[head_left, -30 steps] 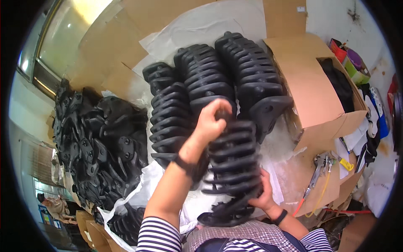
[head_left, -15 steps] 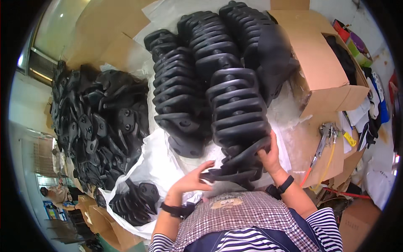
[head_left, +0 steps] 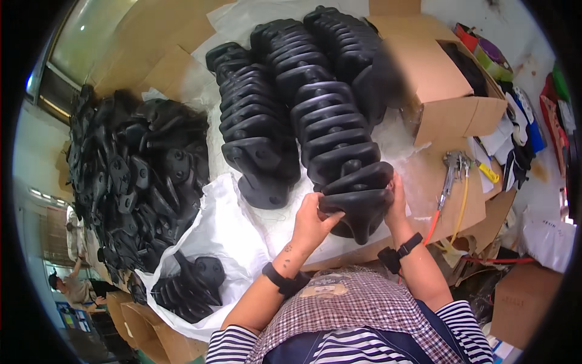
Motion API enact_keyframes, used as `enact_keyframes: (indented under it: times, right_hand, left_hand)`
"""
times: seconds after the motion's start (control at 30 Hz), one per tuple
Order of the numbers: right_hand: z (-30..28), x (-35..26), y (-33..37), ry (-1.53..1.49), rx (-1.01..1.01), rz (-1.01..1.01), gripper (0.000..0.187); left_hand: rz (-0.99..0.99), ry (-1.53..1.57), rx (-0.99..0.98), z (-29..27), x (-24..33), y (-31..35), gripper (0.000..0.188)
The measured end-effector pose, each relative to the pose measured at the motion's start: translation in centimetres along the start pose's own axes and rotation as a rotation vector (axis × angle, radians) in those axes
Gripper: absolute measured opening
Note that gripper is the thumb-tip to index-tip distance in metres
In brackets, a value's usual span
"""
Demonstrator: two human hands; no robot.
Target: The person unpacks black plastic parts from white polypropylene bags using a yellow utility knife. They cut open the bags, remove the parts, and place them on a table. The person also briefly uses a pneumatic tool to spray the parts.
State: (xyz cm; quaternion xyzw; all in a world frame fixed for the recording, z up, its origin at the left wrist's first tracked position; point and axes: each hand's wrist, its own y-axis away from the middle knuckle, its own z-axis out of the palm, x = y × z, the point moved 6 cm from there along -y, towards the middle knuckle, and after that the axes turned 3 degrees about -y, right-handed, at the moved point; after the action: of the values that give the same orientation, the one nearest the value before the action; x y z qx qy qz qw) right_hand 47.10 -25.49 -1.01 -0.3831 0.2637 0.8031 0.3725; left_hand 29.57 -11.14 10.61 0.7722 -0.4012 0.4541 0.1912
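Both my hands are at the near end of a long row of stacked black moulded pieces (head_left: 336,130). My left hand (head_left: 312,223) is closed on the left edge of the nearest black moulded piece (head_left: 359,209), with its thumb on the near face. At the right edge of that piece, my right hand (head_left: 397,203) grips with its fingers partly hidden behind it. The piece is wide and rounded at the top and narrows downward, leaning against the row. A second row of the same pieces (head_left: 251,115) lies just left, its end piece showing round recesses.
A large heap of loose black pieces (head_left: 133,164) lies at the left. Nearer is a white sack (head_left: 227,224) with several more. An open cardboard box (head_left: 458,115) stands right, near an air gun (head_left: 450,176) with orange and yellow hoses. Another person (head_left: 76,288) is far left.
The nearest pieces, tilted and loose before, now sit upright against the row's end. My left hand has moved up and right from open air onto the nearest piece.
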Motion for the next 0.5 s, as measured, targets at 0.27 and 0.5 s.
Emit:
enact_keyframes:
  times: [0.27, 0.5]
  right_hand:
    - [-3.4, -0.6, 4.8, 0.321, 0.149, -0.133, 0.057]
    - [-0.4, -4.5, 9.8, 0.561, 0.044, -0.349, 0.036]
  left_hand:
    - [-0.130, 0.129, -0.077, 1.2, -3.2, 2.3, 0.069]
    - [-0.217, 0.112, 0.192, -6.0, -10.2, 6.7, 0.050]
